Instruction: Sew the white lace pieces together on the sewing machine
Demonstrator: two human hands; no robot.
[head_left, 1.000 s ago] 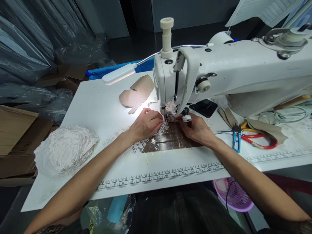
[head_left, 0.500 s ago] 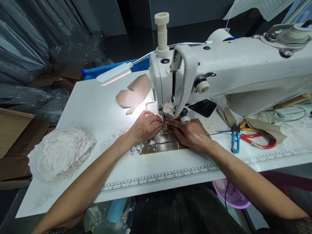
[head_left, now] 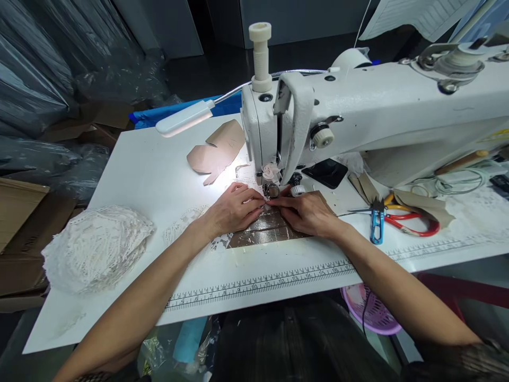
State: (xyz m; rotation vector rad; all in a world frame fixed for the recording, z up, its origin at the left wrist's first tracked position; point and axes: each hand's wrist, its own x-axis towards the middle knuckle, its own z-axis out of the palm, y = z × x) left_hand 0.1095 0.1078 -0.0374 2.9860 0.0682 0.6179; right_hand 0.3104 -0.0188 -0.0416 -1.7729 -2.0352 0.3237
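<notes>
The white sewing machine (head_left: pixel 358 106) stands over the table, its needle area and presser foot (head_left: pixel 271 191) between my hands. My left hand (head_left: pixel 238 208) presses its closed fingers on white lace (head_left: pixel 186 223) just left of the foot. My right hand (head_left: pixel 304 212) has thumb and index finger together at the lace edge right in front of the foot. Brown shiny tape (head_left: pixel 270 231) covers the machine bed under both hands. A pale rosette (head_left: pixel 271 172) is on the machine head. The lace between my fingertips is small and partly hidden.
A pile of white lace (head_left: pixel 97 249) lies at the left. Behind my left hand is a brown paper pattern (head_left: pixel 218 148). Blue snips (head_left: pixel 377 223), red-handled scissors (head_left: pixel 413 223) and a black phone (head_left: pixel 326 173) lie at the right. A ruler strip (head_left: pixel 258 286) runs along the front edge.
The view has shifted slightly, so the machine and tools at the right appear farther left. Both hands keep nearly the same place at the presser foot, the right fingers slightly repositioned.
</notes>
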